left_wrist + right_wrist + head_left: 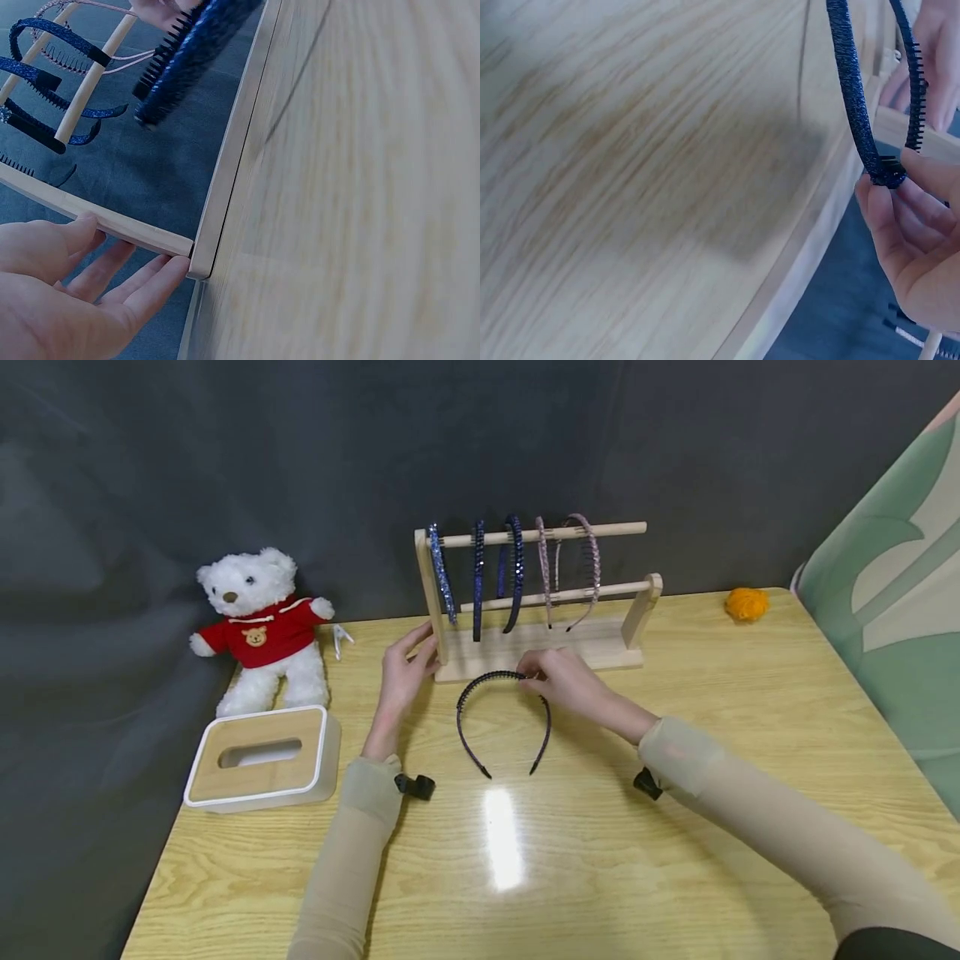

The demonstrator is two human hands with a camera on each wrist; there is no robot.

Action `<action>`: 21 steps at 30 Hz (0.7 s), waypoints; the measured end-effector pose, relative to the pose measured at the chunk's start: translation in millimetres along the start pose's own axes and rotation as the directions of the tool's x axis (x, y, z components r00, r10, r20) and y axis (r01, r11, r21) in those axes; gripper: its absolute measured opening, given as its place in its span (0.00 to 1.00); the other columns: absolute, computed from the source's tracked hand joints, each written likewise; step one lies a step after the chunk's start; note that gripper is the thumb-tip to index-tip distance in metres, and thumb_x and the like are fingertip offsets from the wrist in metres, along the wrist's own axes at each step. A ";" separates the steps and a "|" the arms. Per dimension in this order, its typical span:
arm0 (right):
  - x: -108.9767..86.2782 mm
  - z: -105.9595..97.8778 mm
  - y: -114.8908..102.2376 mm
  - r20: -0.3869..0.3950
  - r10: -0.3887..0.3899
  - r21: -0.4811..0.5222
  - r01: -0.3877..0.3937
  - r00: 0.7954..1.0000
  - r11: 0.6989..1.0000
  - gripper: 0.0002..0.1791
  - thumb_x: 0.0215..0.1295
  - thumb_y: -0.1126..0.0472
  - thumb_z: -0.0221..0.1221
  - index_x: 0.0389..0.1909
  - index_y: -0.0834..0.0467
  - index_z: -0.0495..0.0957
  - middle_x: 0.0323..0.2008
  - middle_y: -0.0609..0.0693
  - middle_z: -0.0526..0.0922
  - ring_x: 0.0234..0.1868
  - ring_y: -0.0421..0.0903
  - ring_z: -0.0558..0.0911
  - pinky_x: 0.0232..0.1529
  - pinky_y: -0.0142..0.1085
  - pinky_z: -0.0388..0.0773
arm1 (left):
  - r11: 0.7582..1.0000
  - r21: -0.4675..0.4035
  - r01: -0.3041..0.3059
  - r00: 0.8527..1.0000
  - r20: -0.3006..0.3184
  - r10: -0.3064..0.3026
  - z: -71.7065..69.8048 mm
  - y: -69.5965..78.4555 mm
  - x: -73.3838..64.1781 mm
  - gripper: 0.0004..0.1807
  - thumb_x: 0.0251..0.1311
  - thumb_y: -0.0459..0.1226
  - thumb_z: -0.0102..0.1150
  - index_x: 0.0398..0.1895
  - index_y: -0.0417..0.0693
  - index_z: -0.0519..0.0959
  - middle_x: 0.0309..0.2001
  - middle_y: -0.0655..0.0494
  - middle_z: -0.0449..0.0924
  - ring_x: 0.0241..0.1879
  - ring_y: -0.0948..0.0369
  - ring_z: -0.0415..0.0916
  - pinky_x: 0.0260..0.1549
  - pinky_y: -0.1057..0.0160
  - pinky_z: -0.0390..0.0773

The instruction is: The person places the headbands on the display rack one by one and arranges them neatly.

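My right hand (562, 683) pinches a dark blue glittery headband (467, 743) with comb teeth near the top of its arch. Its two ends point toward me over the table. In the right wrist view, the thumb and fingers (885, 225) meet on the band. My left hand (405, 670) holds the left upright of a wooden headband stand (615, 652) low down, thumb on one side and fingers on the other. Hanging on the stand's rods are a light blue headband (441, 575), dark blue headbands (477, 581) and pink headbands (595, 560).
At the left, a white teddy bear (258, 631) in a red sweater sits behind a tissue box (307, 760) with a wooden lid. A small white clip-like object (341, 639) lies beside the bear. An orange yarn ball (746, 604) rests at the far right. Dark cloth hangs behind the table.
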State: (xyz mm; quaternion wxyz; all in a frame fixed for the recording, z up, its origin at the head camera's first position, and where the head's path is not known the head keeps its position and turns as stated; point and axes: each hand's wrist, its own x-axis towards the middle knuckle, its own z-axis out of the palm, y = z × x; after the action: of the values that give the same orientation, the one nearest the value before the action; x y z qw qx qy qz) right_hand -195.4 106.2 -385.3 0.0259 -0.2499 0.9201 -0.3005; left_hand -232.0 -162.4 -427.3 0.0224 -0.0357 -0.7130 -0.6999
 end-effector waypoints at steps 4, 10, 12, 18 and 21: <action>-6.1 -8.5 3.3 -0.012 0.006 0.029 -0.006 1.000 1.000 0.08 0.70 0.68 0.70 0.45 0.68 0.85 0.37 0.61 0.91 0.39 0.56 0.92 0.43 0.50 0.93 | 1.000 -0.006 0.004 1.000 -0.011 -0.004 0.6 -1.5 -0.2 0.23 0.80 0.31 0.56 0.75 0.39 0.74 0.74 0.39 0.72 0.60 0.35 0.81 0.57 0.54 0.88; -13.4 -20.1 6.2 -0.007 0.030 0.110 -0.030 1.000 0.994 0.09 0.67 0.68 0.73 0.44 0.67 0.85 0.35 0.59 0.91 0.37 0.55 0.91 0.43 0.49 0.92 | 0.999 -0.030 0.014 1.000 -0.004 -0.015 2.4 -1.2 1.1 0.23 0.81 0.31 0.56 0.75 0.39 0.74 0.75 0.40 0.71 0.62 0.36 0.80 0.59 0.54 0.87; -14.4 -23.6 6.2 -0.002 0.043 0.150 -0.043 0.999 0.988 0.10 0.65 0.68 0.74 0.43 0.67 0.86 0.35 0.58 0.91 0.37 0.55 0.90 0.42 0.47 0.92 | 0.999 -0.029 0.016 1.000 -0.007 -0.016 2.4 -0.7 1.1 0.23 0.81 0.31 0.56 0.75 0.39 0.74 0.75 0.39 0.71 0.62 0.36 0.80 0.59 0.54 0.87; -20.3 -34.1 2.1 0.019 0.101 0.258 -0.102 0.995 0.961 0.13 0.63 0.68 0.76 0.45 0.67 0.86 0.34 0.54 0.91 0.35 0.49 0.89 0.36 0.35 0.89 | 1.000 -0.020 0.020 1.000 -0.011 -0.020 2.0 -0.4 -0.5 0.23 0.80 0.31 0.57 0.75 0.38 0.74 0.74 0.39 0.72 0.61 0.35 0.80 0.57 0.55 0.88; -24.4 -39.2 -1.2 0.025 0.123 0.311 -0.125 0.992 0.942 0.14 0.64 0.68 0.76 0.47 0.68 0.86 0.34 0.54 0.91 0.33 0.46 0.88 0.36 0.37 0.91 | 0.999 -0.026 0.019 1.000 -0.013 -0.020 2.3 -0.5 -1.2 0.23 0.80 0.31 0.57 0.75 0.38 0.74 0.74 0.39 0.72 0.61 0.35 0.80 0.57 0.56 0.88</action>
State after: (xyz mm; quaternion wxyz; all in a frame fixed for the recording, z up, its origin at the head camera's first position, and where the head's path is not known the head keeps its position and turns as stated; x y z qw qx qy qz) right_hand -181.3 138.1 -355.0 0.0862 -0.1850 0.8748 -0.4394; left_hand -230.8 -160.2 -427.9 0.0198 -0.0245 -0.7040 -0.7095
